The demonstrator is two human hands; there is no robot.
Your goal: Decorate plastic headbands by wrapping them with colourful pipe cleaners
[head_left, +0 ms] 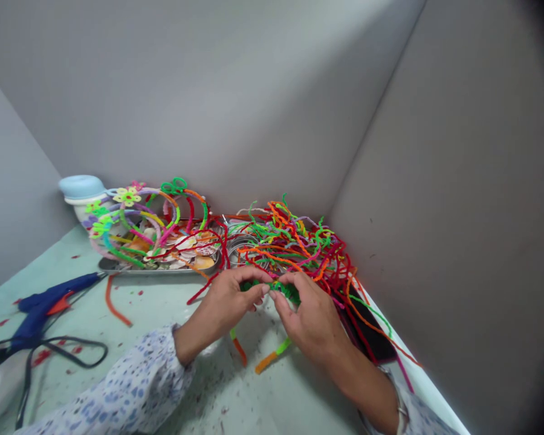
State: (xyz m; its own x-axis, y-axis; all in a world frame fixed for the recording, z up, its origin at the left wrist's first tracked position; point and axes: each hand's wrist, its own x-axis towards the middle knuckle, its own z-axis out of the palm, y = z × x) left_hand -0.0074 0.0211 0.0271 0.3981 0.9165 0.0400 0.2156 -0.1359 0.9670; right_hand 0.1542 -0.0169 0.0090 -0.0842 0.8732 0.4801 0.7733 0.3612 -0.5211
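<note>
Spotted sleeve [127, 380] nearest; both hands [229, 300] [315, 314] pinching green fuzzy band [292, 293], long axis crosswise; orange tips [266, 363] toward camera.

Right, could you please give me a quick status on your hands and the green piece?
Left hand, right hand: both pinching green fuzzy piece. Two orange-tipped ends showing below. Multicoloured stem heap crowding close beyond the hands.

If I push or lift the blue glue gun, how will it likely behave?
The blue glue gun likely won't roll, lying on its side with handle angled out. Lifted, it may drag the dark cord looped beside it. Pushed forward, its nozzle could knock the metal tray.
</note>
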